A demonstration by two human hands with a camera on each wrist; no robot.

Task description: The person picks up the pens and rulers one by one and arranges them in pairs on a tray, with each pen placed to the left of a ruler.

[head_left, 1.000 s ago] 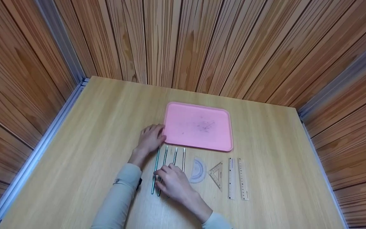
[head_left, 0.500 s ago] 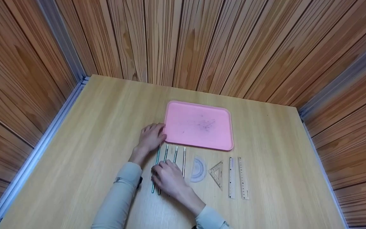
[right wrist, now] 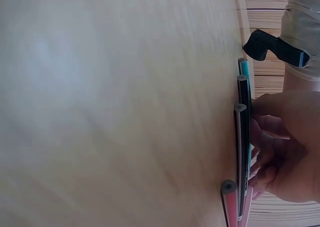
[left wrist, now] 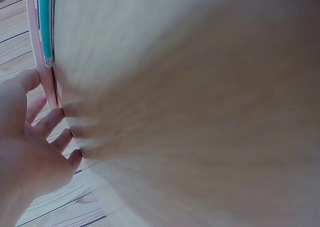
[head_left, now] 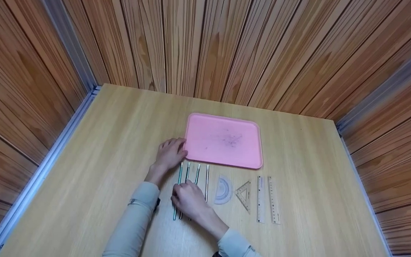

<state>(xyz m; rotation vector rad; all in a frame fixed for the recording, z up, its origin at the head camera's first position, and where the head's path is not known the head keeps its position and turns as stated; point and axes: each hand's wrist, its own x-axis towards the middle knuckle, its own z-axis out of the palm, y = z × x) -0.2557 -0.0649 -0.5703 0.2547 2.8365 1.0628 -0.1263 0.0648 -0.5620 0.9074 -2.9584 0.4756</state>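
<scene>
My left hand (head_left: 170,154) rests at the left edge of the pink tray (head_left: 223,141), thumb and fingers touching its rim. In the left wrist view its fingers reach down to the table, spread and slightly bent. Below the tray, several pencils lie in a row. My right hand (head_left: 189,199) pinches the leftmost one, a teal pencil (head_left: 180,174), and covers the middle of it. Two dark pencils (right wrist: 243,94) lie beside it, partly under the hand. Farther right is a pencil (head_left: 207,180) that looks pink in the right wrist view.
Right of the pencils lie a clear protractor (head_left: 222,191), a triangular set square (head_left: 248,194), a clear ruler (head_left: 260,200) and a second ruler (head_left: 274,201). Dark marks stain the tray's surface. Wood-panelled walls (head_left: 212,50) surround the wooden table (head_left: 319,178).
My right hand first shifts left onto the teal pencil. The pencil then moves slightly right, closer to its neighbour. My left hand stays at the tray's edge.
</scene>
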